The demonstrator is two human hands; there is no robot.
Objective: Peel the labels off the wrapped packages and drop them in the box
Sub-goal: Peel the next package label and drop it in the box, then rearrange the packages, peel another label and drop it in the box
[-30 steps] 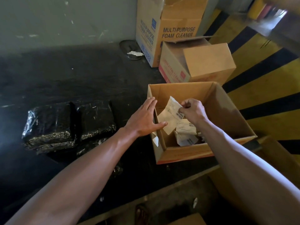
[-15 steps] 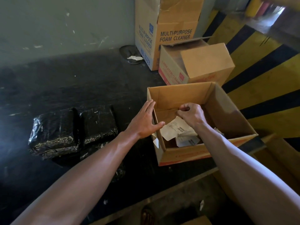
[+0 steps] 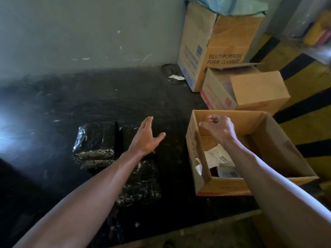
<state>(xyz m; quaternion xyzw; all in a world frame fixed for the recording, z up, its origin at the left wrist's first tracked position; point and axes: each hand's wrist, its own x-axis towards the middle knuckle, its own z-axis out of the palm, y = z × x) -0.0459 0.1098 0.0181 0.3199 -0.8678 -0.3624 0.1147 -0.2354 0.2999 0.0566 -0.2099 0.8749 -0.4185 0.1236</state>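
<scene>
Since the earlier frames the left hand (image 3: 146, 138) has left the near-left wall of the open cardboard box (image 3: 200, 178) and swung out to the left; it now hovers flat, fingers spread and holding nothing, over the black wrapped packages (image 3: 96, 140). The right hand (image 3: 219, 128) has let go of the label it was lowering and has lifted to the height of the box's rim, fingers loosely curled and empty. The peeled labels (image 3: 217, 154) lie crumpled on the bottom of the box, toward its near-left corner, below the right wrist. The packages sit on the dark surface (image 3: 125, 97) to the left of the box, two side by side farther off and another nearer, partly hidden under the left forearm. Beyond the open box stand a smaller cardboard box (image 3: 258, 88) and, behind it, a tall foam cleaner carton (image 3: 225, 43) against the grey wall (image 3: 89, 29).
</scene>
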